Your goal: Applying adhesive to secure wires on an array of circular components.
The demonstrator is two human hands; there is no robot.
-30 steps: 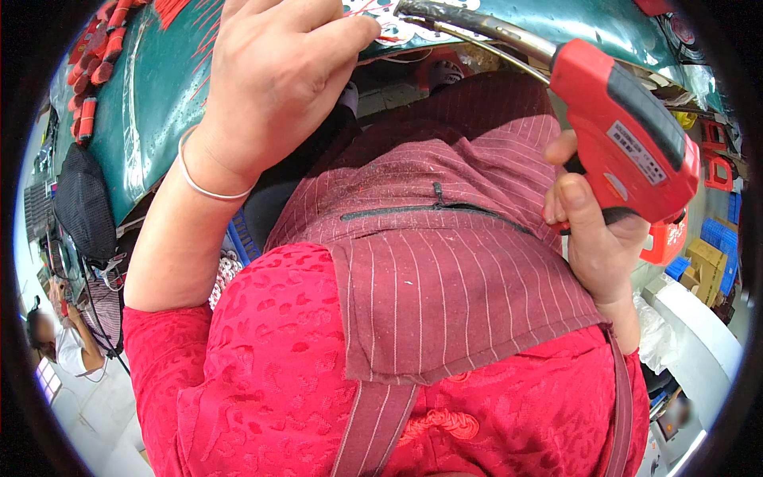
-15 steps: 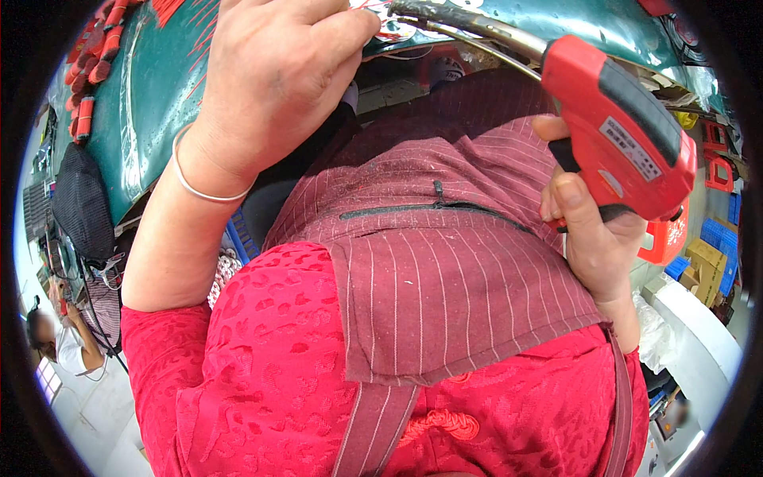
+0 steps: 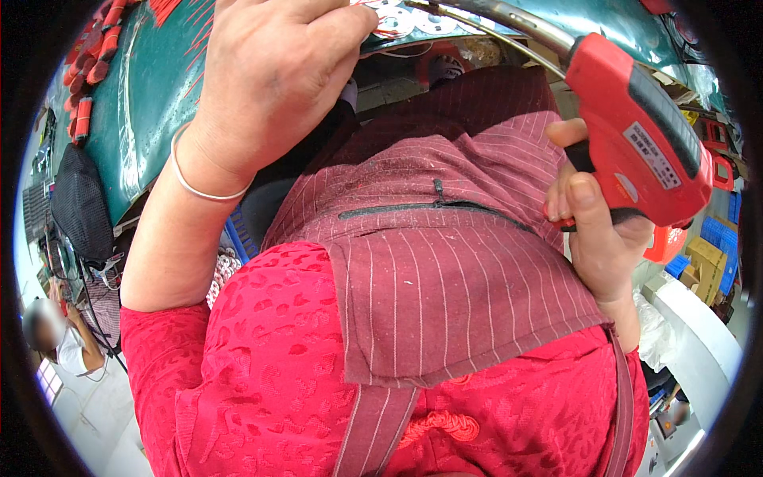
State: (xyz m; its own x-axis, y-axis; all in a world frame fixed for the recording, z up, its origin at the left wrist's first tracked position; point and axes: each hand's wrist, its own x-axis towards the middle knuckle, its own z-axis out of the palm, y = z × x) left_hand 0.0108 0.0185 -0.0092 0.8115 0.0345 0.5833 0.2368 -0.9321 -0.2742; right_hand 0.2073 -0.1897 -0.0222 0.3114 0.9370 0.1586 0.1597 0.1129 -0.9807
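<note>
My right hand (image 3: pixel 592 230) grips the handle of a red pistol-shaped power tool (image 3: pixel 640 131), whose metal nose points up and left toward the green work table (image 3: pixel 151 103). My left hand (image 3: pixel 270 71) is raised over the table's near edge with its fingers curled, fingertips by small white and red parts (image 3: pixel 397 20); whether it holds one is hidden. A thin silver bangle (image 3: pixel 203 187) circles the left wrist. A striped maroon apron (image 3: pixel 445 262) over red clothing fills the middle of the view.
Rows of red pieces (image 3: pixel 87 71) lie along the table's far left. A black mesh bag (image 3: pixel 79 207) hangs at the left edge. Another person (image 3: pixel 56 342) sits low at the left. Red and blue crates (image 3: pixel 719 230) and a white surface (image 3: pixel 699 342) stand at the right.
The red tool has tilted and shifted slightly down to the right in my right hand. My left hand stays at the table edge, nearly still.
</note>
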